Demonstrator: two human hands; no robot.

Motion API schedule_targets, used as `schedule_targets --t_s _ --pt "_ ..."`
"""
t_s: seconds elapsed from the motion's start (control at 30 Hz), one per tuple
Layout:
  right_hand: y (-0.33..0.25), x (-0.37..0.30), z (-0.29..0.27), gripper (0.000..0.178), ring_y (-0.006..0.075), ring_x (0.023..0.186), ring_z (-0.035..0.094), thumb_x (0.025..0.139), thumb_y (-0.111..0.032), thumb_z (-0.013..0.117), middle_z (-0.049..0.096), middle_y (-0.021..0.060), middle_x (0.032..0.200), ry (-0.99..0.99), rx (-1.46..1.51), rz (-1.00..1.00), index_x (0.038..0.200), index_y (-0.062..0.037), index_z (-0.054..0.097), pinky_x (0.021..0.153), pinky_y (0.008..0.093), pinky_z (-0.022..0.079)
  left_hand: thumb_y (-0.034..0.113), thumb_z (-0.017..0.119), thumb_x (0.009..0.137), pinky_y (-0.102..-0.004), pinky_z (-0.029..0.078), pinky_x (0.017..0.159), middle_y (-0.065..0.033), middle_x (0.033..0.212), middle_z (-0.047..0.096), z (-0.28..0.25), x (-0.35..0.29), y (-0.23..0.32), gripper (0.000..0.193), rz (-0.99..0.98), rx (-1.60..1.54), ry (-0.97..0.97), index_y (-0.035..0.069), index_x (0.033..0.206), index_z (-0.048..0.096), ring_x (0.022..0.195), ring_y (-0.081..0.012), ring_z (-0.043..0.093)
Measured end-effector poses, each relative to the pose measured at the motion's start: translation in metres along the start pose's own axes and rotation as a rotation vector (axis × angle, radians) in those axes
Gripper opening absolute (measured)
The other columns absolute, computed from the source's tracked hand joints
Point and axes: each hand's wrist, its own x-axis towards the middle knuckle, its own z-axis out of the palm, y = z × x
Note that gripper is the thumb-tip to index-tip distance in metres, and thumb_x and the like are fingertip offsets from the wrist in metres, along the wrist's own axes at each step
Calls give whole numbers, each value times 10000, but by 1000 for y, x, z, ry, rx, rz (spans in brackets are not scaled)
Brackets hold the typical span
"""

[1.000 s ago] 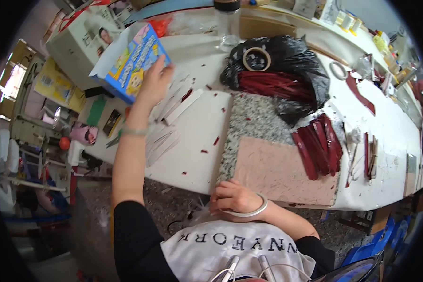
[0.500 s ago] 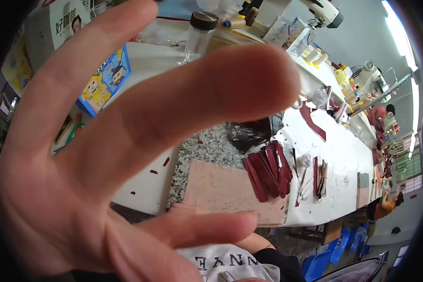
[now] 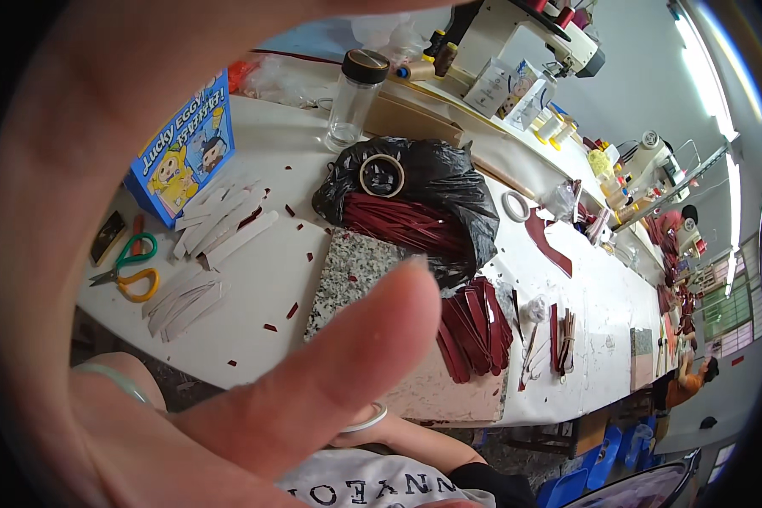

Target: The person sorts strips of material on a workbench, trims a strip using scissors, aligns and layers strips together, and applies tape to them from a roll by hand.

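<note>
My left hand [image 3: 85, 398] looms very close on the left, large and blurred at its edges. Its thumb [image 3: 347, 356] stretches across the middle, apart from a finger along the top edge; no object shows between them. Low in the view lies my right forearm [image 3: 432, 442], dark-sleeved, with a pale bangle [image 3: 366, 421]; its hand is hidden behind the left thumb. Beyond the thumb, dark red strips [image 3: 478, 326] lie fanned on a pinkish board [image 3: 457, 400]. More red strips [image 3: 406, 222] sit in a black plastic bag [image 3: 449, 178], with a tape roll [image 3: 383, 157] on top.
Scissors [image 3: 148, 284], pale strips [image 3: 241, 237], a blue box [image 3: 178, 169] and a lidded glass bottle [image 3: 347, 114] stand or lie at left and back. A speckled stone slab [image 3: 347, 267] is central. Sewing machines [image 3: 580, 51] line the right; a person [image 3: 690, 385] is far off.
My left hand has come nearer and shifted left and up, its index finger leaving the middle of the view. The black bag, scissors and pale strips are now uncovered. The view has shifted slightly.
</note>
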Motion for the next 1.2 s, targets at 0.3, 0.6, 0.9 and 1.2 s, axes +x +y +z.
schedule_targets --t_s 0.3,0.6,0.9,1.2 --pt "0 4 6 104 252 801 538 796 -86 694 557 61 867 -10 0 -12 871 -74 624 703 354 424 494 623 857 -384 459 901 -111 1395 381 -17 -4 27 915 6 103 33 1 1472 158 994 -191 569" --pt "-9 8 -3 98 258 807 537 806 -83 683 555 69 867 -19 59 0 883 -66 624 710 358 421 485 623 856 -376 469 892 -106 1379 396 -3 1 39 903 9 226 82 -1 1468 171 974 -171 571" --pt "0 -2 -3 91 259 807 535 807 -77 679 552 73 864 -56 -10 19 877 -65 623 711 355 425 476 624 856 -369 479 883 -101 1364 412 -27 -6 46 890 -29 293 121 -4 1464 185 954 -152 572" --pt "-2 9 14 99 238 802 545 784 -111 705 563 41 857 -64 97 -14 848 -104 630 699 357 419 467 624 856 -361 489 874 -96 1348 428 -34 -21 82 878 -158 511 214 -6 1460 198 934 -133 574"
